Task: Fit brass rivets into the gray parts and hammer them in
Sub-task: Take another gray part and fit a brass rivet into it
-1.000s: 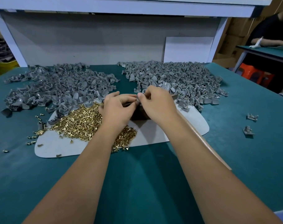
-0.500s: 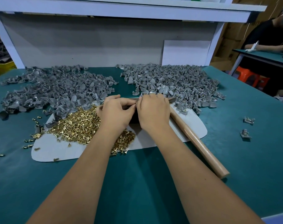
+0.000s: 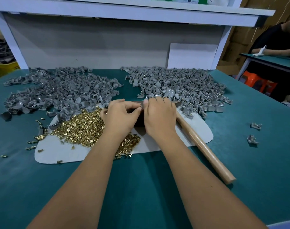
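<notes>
1. Head view: the green desk (image 3: 157, 187) carries everything. Two heaps of gray parts lie across it, one at ten o'clock (image 3: 58, 93) and one at one o'clock (image 3: 179, 86).
2. A pale mat (image 3: 58, 152) sits at centre, with the pile of brass rivets (image 3: 84, 129) on its nine o'clock side.
3. A hammer with a wooden handle (image 3: 207, 152) lies toward four o'clock, just beside the right wrist.
4. The left hand (image 3: 121, 118) and right hand (image 3: 159, 118) meet over a dark block (image 3: 139, 119). Their fingers are curled and pinched together at twelve o'clock, but what they hold is hidden.
5. Probably a rivet is being seated: keep it square and fully in before reaching for the hammer.
</notes>
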The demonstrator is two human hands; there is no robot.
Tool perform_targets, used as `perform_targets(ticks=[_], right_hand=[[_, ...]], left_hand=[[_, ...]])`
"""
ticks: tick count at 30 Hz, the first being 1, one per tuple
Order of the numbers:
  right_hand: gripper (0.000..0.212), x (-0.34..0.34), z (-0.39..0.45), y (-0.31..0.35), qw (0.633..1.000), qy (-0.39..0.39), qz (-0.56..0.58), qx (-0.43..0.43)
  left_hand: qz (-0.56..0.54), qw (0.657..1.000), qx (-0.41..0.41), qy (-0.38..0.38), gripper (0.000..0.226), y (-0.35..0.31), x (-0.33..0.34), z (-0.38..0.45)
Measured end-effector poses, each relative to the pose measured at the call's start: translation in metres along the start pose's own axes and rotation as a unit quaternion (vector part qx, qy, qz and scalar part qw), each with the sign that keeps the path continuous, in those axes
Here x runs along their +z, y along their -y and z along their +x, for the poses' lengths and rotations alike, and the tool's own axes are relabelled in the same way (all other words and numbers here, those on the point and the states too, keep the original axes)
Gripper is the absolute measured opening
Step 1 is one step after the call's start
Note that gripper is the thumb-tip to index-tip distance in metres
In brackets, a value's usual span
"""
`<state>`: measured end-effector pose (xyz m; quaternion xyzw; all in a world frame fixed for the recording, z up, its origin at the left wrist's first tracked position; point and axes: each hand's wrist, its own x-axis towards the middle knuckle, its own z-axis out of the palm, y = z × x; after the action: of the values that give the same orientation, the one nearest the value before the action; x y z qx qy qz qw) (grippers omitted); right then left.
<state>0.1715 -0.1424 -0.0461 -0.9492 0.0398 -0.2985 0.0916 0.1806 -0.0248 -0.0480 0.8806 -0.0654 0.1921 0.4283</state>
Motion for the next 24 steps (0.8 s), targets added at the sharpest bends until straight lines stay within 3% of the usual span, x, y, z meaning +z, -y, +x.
perform_targets(ticks=[7,13,21,24], right_hand=[[0.038,-0.004,-0.002,-0.008,0.975,-0.035,0.218,0.035],[0.045,-0.004,-0.001,-0.011,0.952,-0.059,0.297,0.051],[0.029,-0.01,-0.001,-0.015,0.957,-0.046,0.282,0.041],[0.019,-0.017,-0.001,-0.021,0.988,-0.044,0.122,0.083]], left_hand=[[-0.058,0.998,-0.026,0.02,0.011,0.001,-0.001,-0.001],[-0.118,0.991,-0.033,0.045,0.012,0.0,-0.001,0.001],[-0.093,0.995,-0.005,0.04,0.013,0.001,-0.001,0.0],[-0.073,0.997,-0.003,0.026,0.021,-0.001,-0.001,-0.001]])
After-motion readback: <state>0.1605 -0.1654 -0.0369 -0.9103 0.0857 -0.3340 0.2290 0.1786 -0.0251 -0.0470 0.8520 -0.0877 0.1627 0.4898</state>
